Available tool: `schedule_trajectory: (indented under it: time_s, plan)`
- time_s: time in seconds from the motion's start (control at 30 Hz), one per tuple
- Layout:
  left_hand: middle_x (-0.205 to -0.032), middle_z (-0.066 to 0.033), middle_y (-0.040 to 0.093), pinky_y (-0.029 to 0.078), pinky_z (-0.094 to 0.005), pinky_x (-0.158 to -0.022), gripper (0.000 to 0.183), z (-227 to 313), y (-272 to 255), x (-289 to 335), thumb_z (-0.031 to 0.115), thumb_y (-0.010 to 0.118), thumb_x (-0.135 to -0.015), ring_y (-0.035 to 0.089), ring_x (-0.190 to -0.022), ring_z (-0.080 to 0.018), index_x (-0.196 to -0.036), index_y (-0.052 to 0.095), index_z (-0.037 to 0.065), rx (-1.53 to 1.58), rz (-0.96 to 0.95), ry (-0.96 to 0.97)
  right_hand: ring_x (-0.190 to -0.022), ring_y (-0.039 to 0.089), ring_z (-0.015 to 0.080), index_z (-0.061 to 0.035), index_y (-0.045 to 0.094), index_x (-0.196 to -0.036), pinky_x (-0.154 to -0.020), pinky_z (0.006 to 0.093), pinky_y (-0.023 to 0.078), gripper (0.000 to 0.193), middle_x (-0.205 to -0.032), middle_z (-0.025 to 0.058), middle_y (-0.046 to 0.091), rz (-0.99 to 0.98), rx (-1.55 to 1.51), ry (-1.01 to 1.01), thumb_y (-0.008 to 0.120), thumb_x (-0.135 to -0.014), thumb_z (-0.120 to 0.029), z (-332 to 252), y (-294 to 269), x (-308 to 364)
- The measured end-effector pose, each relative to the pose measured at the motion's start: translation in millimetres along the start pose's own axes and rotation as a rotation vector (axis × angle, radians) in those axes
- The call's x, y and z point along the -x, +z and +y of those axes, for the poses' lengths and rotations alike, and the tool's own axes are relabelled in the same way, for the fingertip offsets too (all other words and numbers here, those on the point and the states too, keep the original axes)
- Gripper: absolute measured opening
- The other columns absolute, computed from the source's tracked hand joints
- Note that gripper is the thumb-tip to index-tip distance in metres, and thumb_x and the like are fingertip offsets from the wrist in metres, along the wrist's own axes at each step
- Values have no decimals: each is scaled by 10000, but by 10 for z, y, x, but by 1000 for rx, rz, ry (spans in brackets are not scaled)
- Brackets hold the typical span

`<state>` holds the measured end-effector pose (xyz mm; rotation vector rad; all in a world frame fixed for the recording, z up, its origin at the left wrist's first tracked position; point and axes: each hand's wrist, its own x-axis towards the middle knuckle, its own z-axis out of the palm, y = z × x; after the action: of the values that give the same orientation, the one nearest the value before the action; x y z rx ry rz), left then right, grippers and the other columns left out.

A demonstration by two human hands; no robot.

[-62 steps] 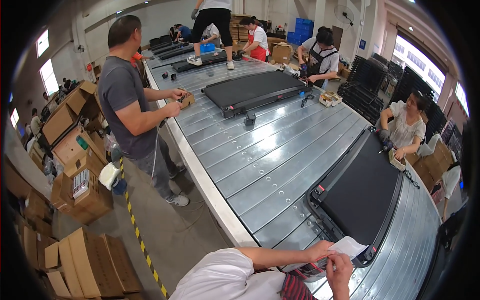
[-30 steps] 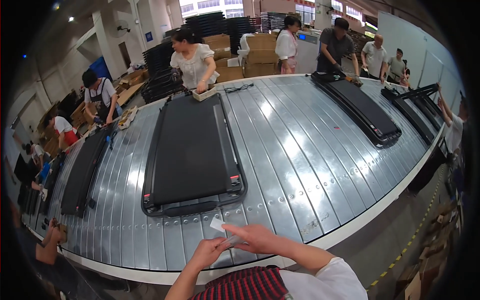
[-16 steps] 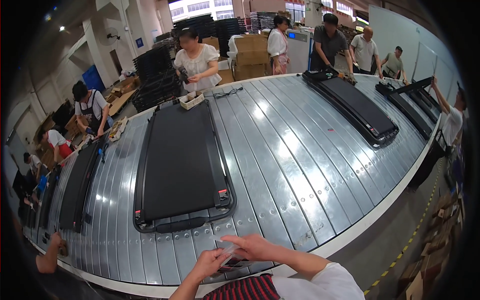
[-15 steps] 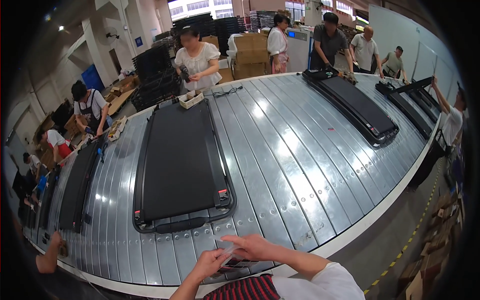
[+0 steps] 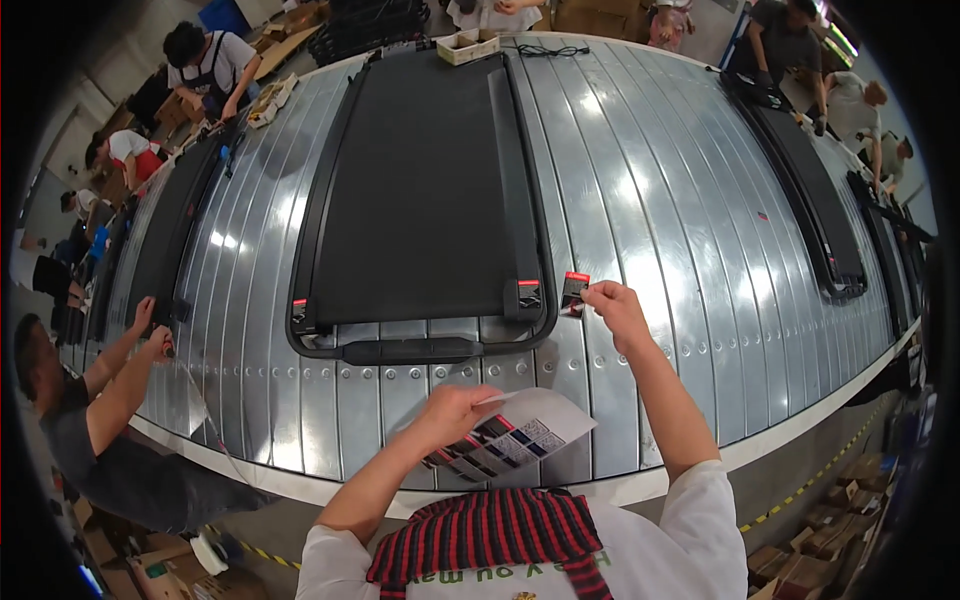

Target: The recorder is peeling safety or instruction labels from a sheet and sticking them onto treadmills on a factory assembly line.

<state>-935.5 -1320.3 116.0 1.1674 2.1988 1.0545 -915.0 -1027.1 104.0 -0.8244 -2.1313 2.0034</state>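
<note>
Below the near end of a black walking-pad treadmill, my left hand is closed on a curled white sheet of labels, printed with dark, red and blue patches. My right hand is stretched forward and pinches a small red-and-black label between thumb and fingertips. The label hovers just right of the treadmill's near right corner. A similar red-and-black label sits on that corner, and another marks the near left corner. A padded bar runs across the treadmill's near end.
The treadmill lies on a slatted metal conveyor with a pale rim. More treadmills lie along both sides. A co-worker reaches in at the left; others stand along the far edge. A parts box and black cable are at the back.
My hands, together before, have moved apart. The right now holds a single label out toward the treadmill's corner; the left keeps the sheet. My view has tilted downward, and a left-side co-worker shows more fully.
</note>
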Motion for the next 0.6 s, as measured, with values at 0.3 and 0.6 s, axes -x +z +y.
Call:
schedule_trajectory:
  time_s: [0.3,0.6]
  plan:
    - [-864,-64,587,440,-366,-671,186,-217,-331,-902,15,526,-658,558,-834,-254,-834,555,70,-396,64,169,-382,359,57,-48,526,-652,-340,209,233,153,-498,-9,449,-190,-157,189,607,-754,-129,26,314,-790]
    - [-1114,-76,535,414,-354,-780,141,-650,-227,-1462,57,503,-709,497,-1001,-227,-837,560,57,-549,36,219,-379,331,57,-33,550,-677,-342,213,197,128,-486,-14,426,-201,-78,253,611,-747,-121,120,456,-1196]
